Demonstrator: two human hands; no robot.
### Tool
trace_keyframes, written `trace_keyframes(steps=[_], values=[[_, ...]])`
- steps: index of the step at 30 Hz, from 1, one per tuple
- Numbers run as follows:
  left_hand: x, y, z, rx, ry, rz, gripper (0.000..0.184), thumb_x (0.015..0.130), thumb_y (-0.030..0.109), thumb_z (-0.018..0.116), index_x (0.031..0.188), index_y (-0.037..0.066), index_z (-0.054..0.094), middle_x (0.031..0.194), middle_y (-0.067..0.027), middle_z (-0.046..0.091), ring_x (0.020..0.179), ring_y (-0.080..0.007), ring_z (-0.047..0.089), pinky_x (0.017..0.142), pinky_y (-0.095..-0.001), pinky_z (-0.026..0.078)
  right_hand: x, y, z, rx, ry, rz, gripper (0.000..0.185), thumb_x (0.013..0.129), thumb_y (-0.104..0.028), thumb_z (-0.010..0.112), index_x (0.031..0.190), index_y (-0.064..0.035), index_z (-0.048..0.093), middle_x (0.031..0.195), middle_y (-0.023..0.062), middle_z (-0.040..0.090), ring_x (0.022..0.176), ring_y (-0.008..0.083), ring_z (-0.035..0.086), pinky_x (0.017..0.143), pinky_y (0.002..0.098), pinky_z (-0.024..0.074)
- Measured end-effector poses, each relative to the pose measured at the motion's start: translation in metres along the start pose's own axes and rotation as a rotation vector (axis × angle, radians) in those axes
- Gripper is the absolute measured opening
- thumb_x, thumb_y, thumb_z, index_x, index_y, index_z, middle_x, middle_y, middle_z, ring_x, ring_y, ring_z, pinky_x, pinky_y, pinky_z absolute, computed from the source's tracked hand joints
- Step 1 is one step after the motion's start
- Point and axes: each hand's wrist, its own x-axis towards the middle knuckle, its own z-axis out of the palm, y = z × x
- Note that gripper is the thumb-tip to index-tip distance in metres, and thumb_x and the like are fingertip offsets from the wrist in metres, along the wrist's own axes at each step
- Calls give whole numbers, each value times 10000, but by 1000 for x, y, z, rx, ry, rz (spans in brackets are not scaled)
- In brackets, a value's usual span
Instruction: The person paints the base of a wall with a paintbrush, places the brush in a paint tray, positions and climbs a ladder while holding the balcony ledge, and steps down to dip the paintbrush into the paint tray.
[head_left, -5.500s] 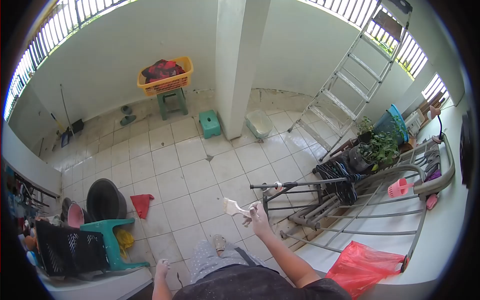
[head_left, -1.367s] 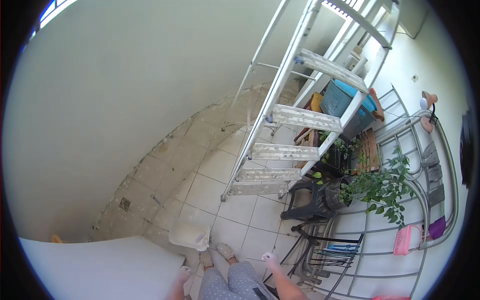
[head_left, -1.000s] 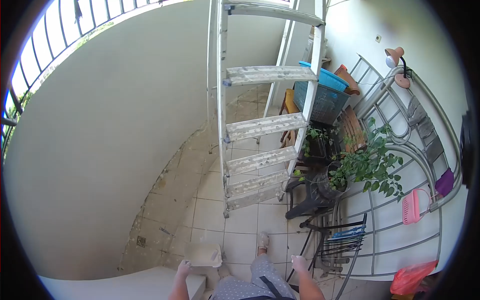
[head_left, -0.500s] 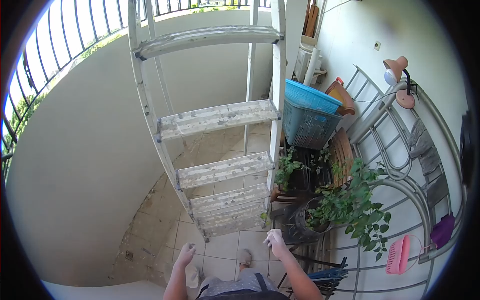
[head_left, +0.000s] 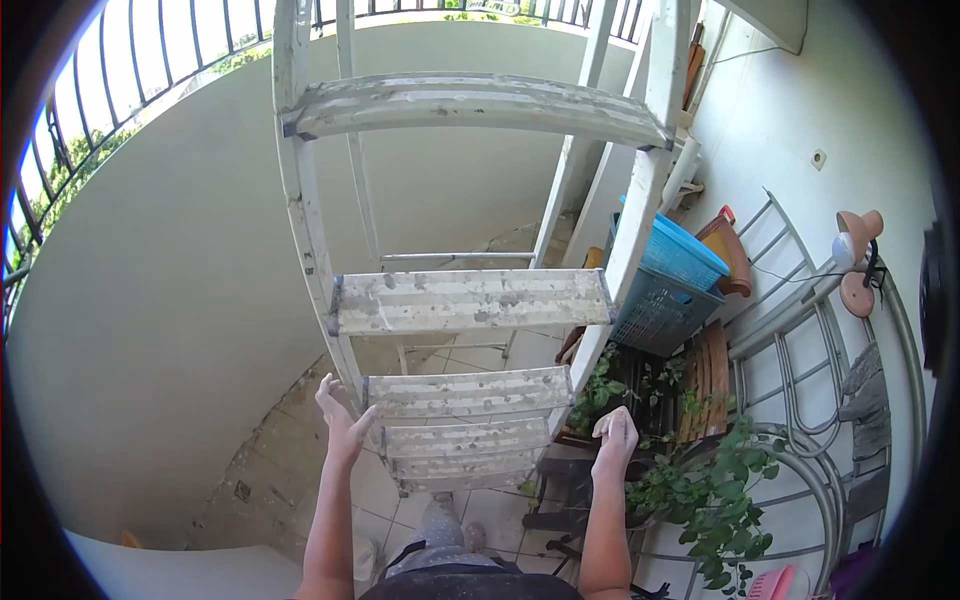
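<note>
- Head view shows the person's left hand [head_left: 345, 422] with its grip spread, fingers raised and thumb held apart, right by the left rail of a stepladder [head_left: 475, 302]; whether skin meets metal cannot be told.
- The right hand [head_left: 615, 442] is raised beside the ladder's right rail, apart from it, with its fingers curled; how tightly that grip is closed, or around what, cannot be made out.
- The stepladder stands directly in front of the person, its lower treads between the two hands and its upper part rising beyond the top edge. Its pale metal treads are blotched with grey and whitish marks.
- Below the hands are a dark top [head_left: 470, 586] and dotted grey legwear [head_left: 440, 522], with a shoe [head_left: 475, 537] near the ladder's foot on the tiled floor [head_left: 372, 524].
- Just beyond the right hand, leafy plants [head_left: 720, 490] spread beside a dark stool [head_left: 560, 482] and brown wooden slats [head_left: 706, 380].
- Farther up on that side, a bright blue basket [head_left: 688, 245] sits in a darker blue-grey crate [head_left: 655, 312].
- Along the right wall [head_left: 765, 130] leans a grey metal frame [head_left: 920, 360], with a pinkish lamp [head_left: 860, 225] by its upper part.
- To the left curves a plain pale wall [head_left: 170, 330], topped by a dark railing [head_left: 120, 70].
</note>
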Motion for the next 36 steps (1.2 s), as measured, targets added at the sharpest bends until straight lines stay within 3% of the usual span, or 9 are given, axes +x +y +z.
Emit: trace_keyframes(steps=[4,7,9,13,16,18,22,27,36], values=[[65,28,35,-449,172,8,741,771,51,692,1408,21,315,1319,-121,380,1239,-245,389,1075,-379,303,44,-3,33,-273,71,-169,317,1018,-256,480,752,-94,421,710,0,411,644,99,394,619,271,347],[84,-3,38,-215,237,101,576,784,-17,605,1324,-12,406,1194,-120,485,1141,-225,483,1010,-341,371,84,7,57,-170,93,-250,263,1021,-347,483,1006,-89,432,914,9,438,873,117,417,822,303,339],[86,3,43,-234,303,144,446,793,-33,561,1234,-38,497,1086,-112,573,1028,-215,563,939,-320,430,116,7,71,4,76,-239,386,1022,-413,474,1223,-89,412,1099,22,454,1082,138,433,1006,335,325],[84,-6,41,-259,226,78,378,796,-25,569,1171,-54,540,1018,-134,657,943,-231,642,863,-310,480,164,25,79,263,128,-107,692,995,-617,322,1382,-52,419,1254,76,551,1246,217,486,1078,380,354],[87,-10,45,-222,266,122,345,794,-14,584,1135,-61,560,957,-138,696,884,-234,686,808,-304,509,187,-15,80,429,-20,218,657,996,-597,344,1345,-54,469,1259,108,592,1154,221,565,995,392,452],[86,-12,46,-171,276,139,339,792,-9,593,1125,-61,564,932,-136,704,867,-227,698,793,-304,519,272,53,29,76,-431,-9,567,963,-607,432,1205,-107,547,1156,96,632,1035,205,599,848,387,518],[76,-31,47,-180,245,103,296,778,4,619,1067,-52,587,884,-121,708,823,-210,703,762,-296,525,317,14,112,-80,-447,30,554,982,-618,365,1178,-135,551,1325,88,554,1097,209,534,825,331,405],[83,-18,45,-207,287,50,273,775,13,622,1044,-34,607,894,-97,707,839,-177,681,778,-286,515,399,38,191,-74,-380,-72,612,984,-629,320,1202,-99,535,1229,90,591,1025,179,563,784,325,437],[81,-17,56,-331,341,-17,335,782,-6,600,1116,-26,591,1015,-63,666,944,-154,611,870,-287,475,405,35,197,71,-359,9,562,982,-598,366,1178,-97,528,1152,80,582,947,169,559,729,305,443]])
